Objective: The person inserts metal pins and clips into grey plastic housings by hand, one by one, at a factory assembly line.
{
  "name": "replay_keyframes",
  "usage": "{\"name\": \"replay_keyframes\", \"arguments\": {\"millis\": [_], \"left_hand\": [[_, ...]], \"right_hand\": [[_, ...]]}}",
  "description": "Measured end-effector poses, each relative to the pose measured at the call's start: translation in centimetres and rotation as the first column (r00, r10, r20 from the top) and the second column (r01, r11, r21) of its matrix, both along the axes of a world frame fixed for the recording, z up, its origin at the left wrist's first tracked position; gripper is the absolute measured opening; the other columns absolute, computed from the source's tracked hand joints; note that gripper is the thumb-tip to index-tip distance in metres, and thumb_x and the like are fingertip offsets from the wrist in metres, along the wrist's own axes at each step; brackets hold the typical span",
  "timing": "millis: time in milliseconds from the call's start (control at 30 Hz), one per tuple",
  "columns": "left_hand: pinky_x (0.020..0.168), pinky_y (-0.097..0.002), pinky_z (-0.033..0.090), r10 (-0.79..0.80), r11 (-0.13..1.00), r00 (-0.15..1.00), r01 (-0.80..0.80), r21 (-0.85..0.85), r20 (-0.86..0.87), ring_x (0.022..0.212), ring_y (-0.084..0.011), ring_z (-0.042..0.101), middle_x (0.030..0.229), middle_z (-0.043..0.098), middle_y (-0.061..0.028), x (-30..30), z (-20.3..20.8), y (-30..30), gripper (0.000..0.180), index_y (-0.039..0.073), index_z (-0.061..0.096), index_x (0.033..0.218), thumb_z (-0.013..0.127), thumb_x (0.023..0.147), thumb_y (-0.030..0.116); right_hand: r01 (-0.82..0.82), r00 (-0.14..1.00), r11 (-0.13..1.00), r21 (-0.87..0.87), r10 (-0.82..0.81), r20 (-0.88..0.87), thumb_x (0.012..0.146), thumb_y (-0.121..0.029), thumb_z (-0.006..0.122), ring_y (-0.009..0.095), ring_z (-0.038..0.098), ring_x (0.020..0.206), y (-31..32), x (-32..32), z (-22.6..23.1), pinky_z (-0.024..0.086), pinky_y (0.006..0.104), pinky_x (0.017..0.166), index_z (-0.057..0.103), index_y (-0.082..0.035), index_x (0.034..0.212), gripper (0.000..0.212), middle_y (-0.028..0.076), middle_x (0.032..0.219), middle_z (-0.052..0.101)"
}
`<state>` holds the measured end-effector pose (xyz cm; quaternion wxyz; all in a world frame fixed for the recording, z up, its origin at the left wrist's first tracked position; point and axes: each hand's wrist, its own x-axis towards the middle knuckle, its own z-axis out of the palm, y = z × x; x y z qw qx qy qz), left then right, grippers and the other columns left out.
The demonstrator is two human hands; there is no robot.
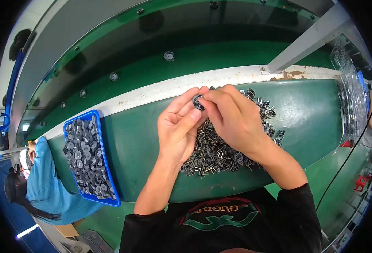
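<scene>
Left hand (pixel 175 135) pinches a round black part (pixel 197 102) above the green table (pixel 308 114), right hand (pixel 238 122) narrowed at its edge, grip unclear; seemingly mid-work, with a large pronged heap (pixel 213 154) left loose below, blue tray (pixel 106 168) full of grey discs (pixel 84 156)

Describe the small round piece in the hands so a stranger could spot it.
On the green worktable, find the heap of pronged black parts. Above it, the left hand and right hand meet at a small round dark piece. Unlike the heaped parts and the grey discs in the blue tray, it alone is held.
</scene>
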<state>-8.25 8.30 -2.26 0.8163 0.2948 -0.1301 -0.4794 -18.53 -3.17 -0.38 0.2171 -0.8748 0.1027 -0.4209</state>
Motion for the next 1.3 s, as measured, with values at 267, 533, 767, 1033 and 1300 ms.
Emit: {"name": "replay_keyframes", "arguments": {"millis": [267,533,767,1033,1300], "left_hand": [[0.095,-0.0373,0.056,-0.017,0.913,0.783,-0.241,0.328,0.622,0.106,-0.0252,0.069,0.116,0.070,-0.0183,8.0,-0.2,-4.9,0.031,-0.009,0.062,0.120,0.066,0.090,-0.002],[0.078,-0.0323,0.055,-0.153,0.674,0.102,-0.717,0.179,0.983,0.082,-0.0210,0.073,0.087,0.077,-0.0115,21.3,-5.4,-16.0,0.022,0.005,0.079,0.097,0.076,0.079,0.016],[0.082,-0.0416,0.056,-0.218,0.680,-0.046,-0.724,0.118,0.975,0.080,-0.0351,0.071,0.083,0.074,-0.0168,23.3,-6.2,-16.7,0.021,0.006,0.079,0.087,0.075,0.077,0.023],[0.098,-0.0422,0.048,-0.295,0.923,-0.312,-0.339,0.184,0.903,0.111,-0.0340,0.061,0.110,0.067,-0.0152,14.7,-2.5,-12.8,0.044,0.010,0.072,0.117,0.076,0.082,0.037],[0.079,-0.0354,0.056,-0.148,0.948,-0.119,-0.301,0.107,0.982,0.082,-0.0260,0.071,0.099,0.068,-0.0148,13.2,-2.4,-12.5,0.031,0.005,0.076,0.106,0.075,0.077,0.015]], "right_hand": [[-0.013,0.943,0.919,0.394,0.142,-0.301,0.091,-0.007,0.066,0.034,0.067,0.076,-7.9,-3.0,3.2,0.052,0.0381,0.069,0.071,0.002,0.100,0.014,0.017,0.088,0.069],[-0.038,0.833,0.969,0.246,0.167,-0.528,0.088,-0.014,0.068,0.037,0.062,0.094,-9.4,-3.7,-0.6,0.049,0.0449,0.083,0.072,0.001,0.092,0.015,0.017,0.092,0.066],[-0.019,0.906,0.987,0.162,0.085,-0.414,0.078,-0.020,0.078,0.032,0.059,0.090,-7.0,-0.7,-1.2,0.049,0.0432,0.081,0.073,-0.002,0.089,0.022,0.011,0.088,0.064],[-0.143,0.874,0.979,0.143,0.193,-0.447,0.079,-0.006,0.072,0.032,0.060,0.089,-7.3,0.7,-2.4,0.050,0.0423,0.081,0.066,-0.004,0.085,0.009,0.010,0.086,0.061],[-0.152,0.885,0.964,0.219,0.232,-0.405,0.083,0.000,0.069,0.032,0.062,0.083,-6.7,0.5,-0.6,0.051,0.0405,0.078,0.066,0.000,0.110,0.027,0.014,0.090,0.061]]}}
